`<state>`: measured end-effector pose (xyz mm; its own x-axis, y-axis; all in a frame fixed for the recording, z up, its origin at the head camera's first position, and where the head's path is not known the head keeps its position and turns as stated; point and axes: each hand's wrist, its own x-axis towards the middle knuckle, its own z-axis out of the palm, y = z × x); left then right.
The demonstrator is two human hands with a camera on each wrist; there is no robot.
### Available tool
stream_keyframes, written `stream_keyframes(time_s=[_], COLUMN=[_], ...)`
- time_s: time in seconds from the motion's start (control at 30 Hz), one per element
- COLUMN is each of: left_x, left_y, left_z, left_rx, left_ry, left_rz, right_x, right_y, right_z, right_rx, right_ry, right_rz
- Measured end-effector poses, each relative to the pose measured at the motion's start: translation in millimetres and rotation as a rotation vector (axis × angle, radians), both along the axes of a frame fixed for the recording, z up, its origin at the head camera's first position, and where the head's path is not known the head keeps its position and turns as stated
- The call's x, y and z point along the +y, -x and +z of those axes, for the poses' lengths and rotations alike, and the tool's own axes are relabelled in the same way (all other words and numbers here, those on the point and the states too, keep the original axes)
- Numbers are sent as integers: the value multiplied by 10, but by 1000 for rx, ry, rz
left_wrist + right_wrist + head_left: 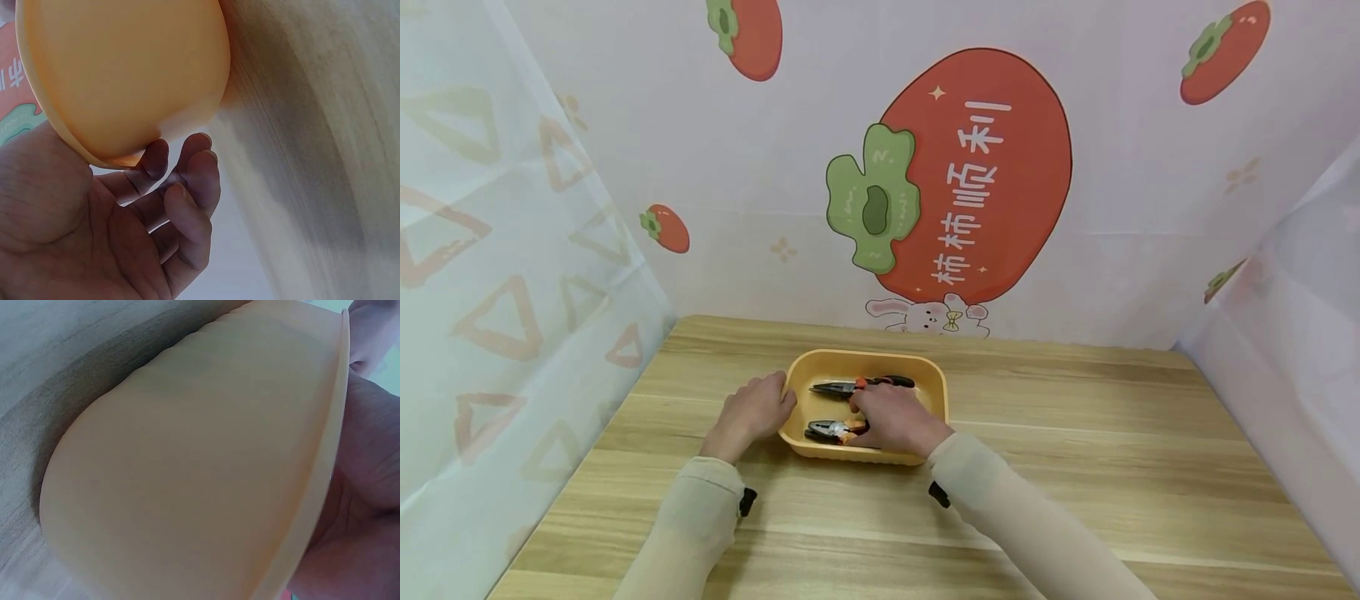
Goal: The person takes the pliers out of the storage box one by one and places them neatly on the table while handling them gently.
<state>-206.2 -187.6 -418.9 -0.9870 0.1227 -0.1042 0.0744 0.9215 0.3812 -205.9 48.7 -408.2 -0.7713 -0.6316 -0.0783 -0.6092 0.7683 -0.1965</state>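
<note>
While the left hand (752,411) is holding the tray (850,454), the right hand (891,421), grip closure impossible to tell, is covering the near pliers' (829,428) handles, pointing toward the bench's (1112,433) left edge.

Cream long sleeves (696,508), small black wrist pieces (747,502)

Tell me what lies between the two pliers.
In the head view, bare tray floor between their tips; the right hand hides the stretch between their handles.
</note>
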Motion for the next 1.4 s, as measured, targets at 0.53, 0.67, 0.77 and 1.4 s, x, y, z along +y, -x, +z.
stream_keyframes(time_s=[0.53, 0.67, 0.77, 1.4], left_x=[13, 13, 12, 1], left_y=[-4, -4, -3, 7], left_z=[0, -3, -5, -18], left_rx=[2, 4, 7, 2], left_ry=[-2, -1, -2, -6], left_rz=[7, 6, 5, 8], right_x=[-38, -49, -56, -87], right_y=[-20, -23, -23, -22], right_z=[-2, -2, -7, -44], right_rx=[37, 50, 61, 108], right_ry=[-59, -85, -102, -131], right_rz=[-15, -16, -16, -16])
